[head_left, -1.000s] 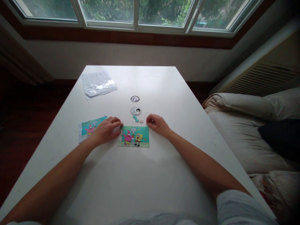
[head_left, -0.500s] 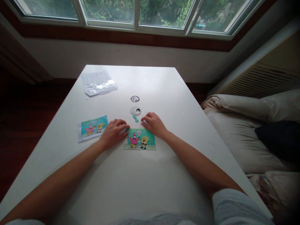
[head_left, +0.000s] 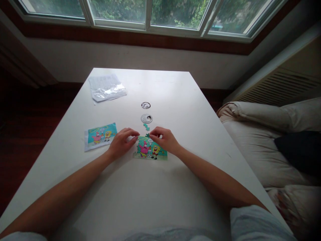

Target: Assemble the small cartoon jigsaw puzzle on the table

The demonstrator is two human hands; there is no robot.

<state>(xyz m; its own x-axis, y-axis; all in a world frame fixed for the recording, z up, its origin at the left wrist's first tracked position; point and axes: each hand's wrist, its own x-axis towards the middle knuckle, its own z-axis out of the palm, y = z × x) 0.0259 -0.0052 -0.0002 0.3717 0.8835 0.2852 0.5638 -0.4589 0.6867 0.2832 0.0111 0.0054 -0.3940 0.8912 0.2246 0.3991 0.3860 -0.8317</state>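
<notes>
A small cartoon jigsaw puzzle (head_left: 151, 151) lies flat on the white table (head_left: 140, 190), just in front of me. My left hand (head_left: 122, 141) rests at its upper left corner, fingers stretched out and touching the edge. My right hand (head_left: 164, 139) is over the puzzle's top edge, with thumb and fingertips pinched on a small puzzle piece (head_left: 147, 135). One loose teal piece (head_left: 146, 127) lies just beyond the puzzle. A printed reference picture (head_left: 100, 135) of the same cartoon lies to the left of my left hand.
Two round metal discs (head_left: 146, 118) (head_left: 145, 105) sit in the table beyond the loose piece. A crumpled clear plastic bag on paper (head_left: 106, 88) lies at the far left. A pale sofa with a dark cushion (head_left: 298, 150) stands right of the table. Windows run along the far wall.
The puzzle has shifted to the right. My right hand went to the loose pieces, took one, and now holds it at the puzzle's top edge. My left hand followed the puzzle's left corner.
</notes>
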